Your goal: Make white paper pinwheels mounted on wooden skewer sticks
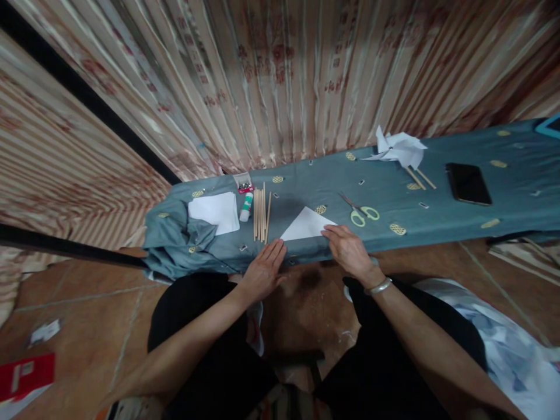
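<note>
A sheet of white paper folded into a triangle [306, 226] lies at the front edge of the cloth-covered table, its peak pointing away from me. My left hand [263, 267] rests with flat fingers at the triangle's left corner, thumb apart. At the right corner, the fingers of my right hand [349, 249] close over the paper; their undersides are hidden. Just beyond that hand lie scissors [361, 214] with light green handles. Several thin wooden sticks [261, 216] lie beyond my left hand, beside a glue stick [246, 207] and a small box of metal pins [244, 184].
A stack of white paper [214, 211] lies at the left. Farther right are a white paper pinwheel [400, 150], two sticks near it, and a black phone [469, 184]. A curtain [280, 87] hangs behind the table [306, 181]. A plastic bag [511, 350] sits at the lower right.
</note>
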`<control>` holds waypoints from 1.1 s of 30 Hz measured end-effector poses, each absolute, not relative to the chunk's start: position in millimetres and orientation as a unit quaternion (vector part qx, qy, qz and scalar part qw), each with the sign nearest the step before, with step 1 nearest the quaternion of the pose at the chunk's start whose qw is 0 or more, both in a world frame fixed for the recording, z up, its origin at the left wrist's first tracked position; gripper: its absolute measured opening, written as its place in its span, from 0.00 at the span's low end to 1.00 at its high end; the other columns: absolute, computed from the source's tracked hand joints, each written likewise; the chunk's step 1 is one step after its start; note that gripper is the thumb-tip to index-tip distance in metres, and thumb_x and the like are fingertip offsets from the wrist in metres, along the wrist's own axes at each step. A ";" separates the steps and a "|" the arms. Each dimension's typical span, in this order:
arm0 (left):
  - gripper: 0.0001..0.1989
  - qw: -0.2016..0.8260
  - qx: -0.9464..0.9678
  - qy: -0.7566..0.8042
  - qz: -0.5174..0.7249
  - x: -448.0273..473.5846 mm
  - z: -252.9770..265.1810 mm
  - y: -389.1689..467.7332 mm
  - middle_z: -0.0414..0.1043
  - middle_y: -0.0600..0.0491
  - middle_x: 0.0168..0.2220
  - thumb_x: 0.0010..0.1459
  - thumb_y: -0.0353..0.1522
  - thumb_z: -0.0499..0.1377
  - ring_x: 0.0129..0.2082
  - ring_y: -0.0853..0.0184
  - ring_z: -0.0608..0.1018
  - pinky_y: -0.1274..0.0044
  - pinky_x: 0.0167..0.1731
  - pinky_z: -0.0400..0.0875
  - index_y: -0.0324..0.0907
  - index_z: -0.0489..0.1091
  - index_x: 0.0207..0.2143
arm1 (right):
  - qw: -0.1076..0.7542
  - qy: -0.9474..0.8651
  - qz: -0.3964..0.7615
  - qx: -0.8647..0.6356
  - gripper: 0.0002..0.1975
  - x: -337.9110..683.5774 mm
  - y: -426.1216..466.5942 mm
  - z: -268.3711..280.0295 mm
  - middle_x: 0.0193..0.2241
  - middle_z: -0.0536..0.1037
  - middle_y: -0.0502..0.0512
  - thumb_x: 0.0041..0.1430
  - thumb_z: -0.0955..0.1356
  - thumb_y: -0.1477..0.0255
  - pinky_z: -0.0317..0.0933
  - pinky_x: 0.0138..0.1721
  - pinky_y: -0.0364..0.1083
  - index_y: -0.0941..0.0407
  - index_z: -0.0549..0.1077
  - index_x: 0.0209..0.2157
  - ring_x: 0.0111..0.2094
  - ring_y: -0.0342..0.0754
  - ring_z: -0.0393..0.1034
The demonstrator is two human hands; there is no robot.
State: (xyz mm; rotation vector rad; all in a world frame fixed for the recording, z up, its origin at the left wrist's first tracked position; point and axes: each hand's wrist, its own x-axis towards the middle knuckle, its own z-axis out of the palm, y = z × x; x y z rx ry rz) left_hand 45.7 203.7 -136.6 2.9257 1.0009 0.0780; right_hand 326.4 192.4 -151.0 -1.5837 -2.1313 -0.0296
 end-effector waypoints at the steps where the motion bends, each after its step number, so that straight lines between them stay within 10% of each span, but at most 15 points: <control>1: 0.38 0.023 0.945 0.326 0.028 44.7 -137.8 202.2 0.50 0.32 0.68 0.60 0.36 0.60 0.69 0.50 0.52 0.61 0.66 0.54 0.29 0.49 0.66 | 0.246 -0.776 -0.010 -0.580 0.18 326.6 193.4 -150.7 0.49 0.78 0.65 0.63 0.59 0.79 0.66 0.53 0.53 0.62 0.77 0.47 0.49 0.56 0.71; 11: 0.34 0.027 0.939 0.333 0.077 45.4 -146.2 199.9 0.50 0.33 0.68 0.62 0.35 0.57 0.70 0.51 0.52 0.59 0.65 0.55 0.31 0.49 0.66 | 0.260 -0.696 -0.021 -0.669 0.27 341.8 204.5 -156.1 0.56 0.71 0.75 0.64 0.62 0.57 0.61 0.54 0.64 0.65 0.74 0.50 0.55 0.68 0.65; 22: 0.33 0.029 0.938 0.336 0.080 48.6 -143.2 198.7 0.51 0.34 0.68 0.62 0.34 0.58 0.69 0.50 0.52 0.58 0.65 0.56 0.31 0.51 0.65 | 0.283 -0.683 0.010 -0.674 0.29 345.4 206.3 -159.3 0.56 0.70 0.76 0.61 0.65 0.55 0.61 0.55 0.63 0.65 0.74 0.50 0.57 0.68 0.65; 33: 0.35 0.038 0.931 0.349 0.101 55.9 -133.6 201.9 0.50 0.34 0.68 0.62 0.35 0.57 0.69 0.49 0.53 0.58 0.64 0.56 0.33 0.48 0.66 | 0.441 -0.622 0.060 -0.644 0.10 351.8 208.8 -142.5 0.46 0.80 0.62 0.59 0.66 0.63 0.64 0.53 0.58 0.54 0.74 0.30 0.48 0.57 0.74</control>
